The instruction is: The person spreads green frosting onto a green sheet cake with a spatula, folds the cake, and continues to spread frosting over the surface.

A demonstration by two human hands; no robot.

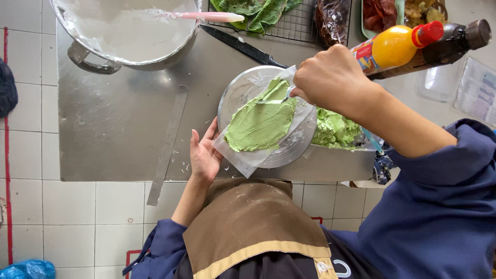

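A round metal turntable plate [235, 93] sits on the steel table, with a sheet of baking paper [243, 161] on it. Pale green cream [258, 124] is spread over the paper. My right hand [330, 77] is closed on a small spatula [274, 101] whose blade lies in the cream near the plate's far side. My left hand [204, 155] rests open at the plate's near left edge, fingers against the rim and the paper's corner. A heap of the same green cream [335, 129] lies just right of the plate.
A large metal mixing bowl [93, 57] of white cream with a pink-handled spatula [206, 16] stands far left. A black knife [243, 46], a wire rack with green crepes [258, 13], two bottles [408, 44] and a long metal ruler [168, 144] lie around. Tiled floor lies below.
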